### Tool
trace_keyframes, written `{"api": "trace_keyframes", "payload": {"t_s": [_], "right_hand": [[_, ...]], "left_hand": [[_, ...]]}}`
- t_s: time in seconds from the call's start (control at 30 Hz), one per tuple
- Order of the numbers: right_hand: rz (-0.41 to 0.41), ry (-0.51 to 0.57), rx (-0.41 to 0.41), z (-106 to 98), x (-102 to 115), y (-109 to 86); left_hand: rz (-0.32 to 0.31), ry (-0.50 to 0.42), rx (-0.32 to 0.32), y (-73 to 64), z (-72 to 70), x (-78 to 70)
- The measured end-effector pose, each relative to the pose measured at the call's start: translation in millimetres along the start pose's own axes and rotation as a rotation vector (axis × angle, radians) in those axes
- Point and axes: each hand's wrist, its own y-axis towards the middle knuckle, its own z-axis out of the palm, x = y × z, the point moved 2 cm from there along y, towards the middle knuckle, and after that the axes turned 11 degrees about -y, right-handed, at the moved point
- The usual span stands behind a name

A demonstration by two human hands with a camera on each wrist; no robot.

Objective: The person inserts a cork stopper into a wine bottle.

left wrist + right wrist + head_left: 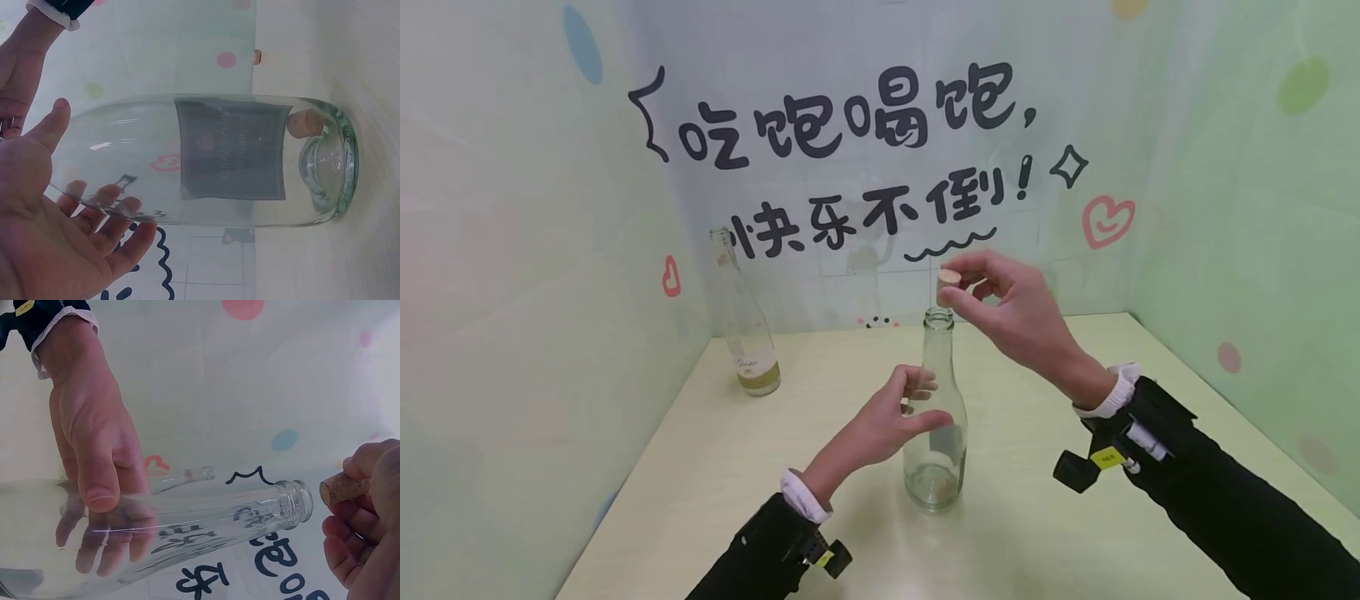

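Note:
A clear glass bottle (934, 467) with a dark grey label (234, 150) stands upright on the table. My left hand (880, 421) is around its upper body, thumb in front and loosely bent fingers behind the glass; whether it touches is hard to tell. Between thumb and fingers my right hand (1011, 312) pinches a cork (948, 287). That cork is just above the bottle's mouth (300, 503), with a small gap in the right wrist view. Through the glass, another cork (305, 124) shows at the bottle's bottom.
A second clear bottle (756, 350) with a white and gold label stands at the table's back left. Printed walls (1247, 208) enclose the table (715, 517) at the back and sides. A small brown piece (257, 57) sits near the table's edge in the left wrist view.

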Motion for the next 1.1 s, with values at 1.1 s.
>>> {"api": "trace_keyframes", "payload": {"t_s": [1.1], "right_hand": [[-0.058, 0.016, 0.011, 19, -22, -12.9]], "left_hand": [[0.0, -0.004, -0.009, -1.8, 1.9, 0.2]]}}
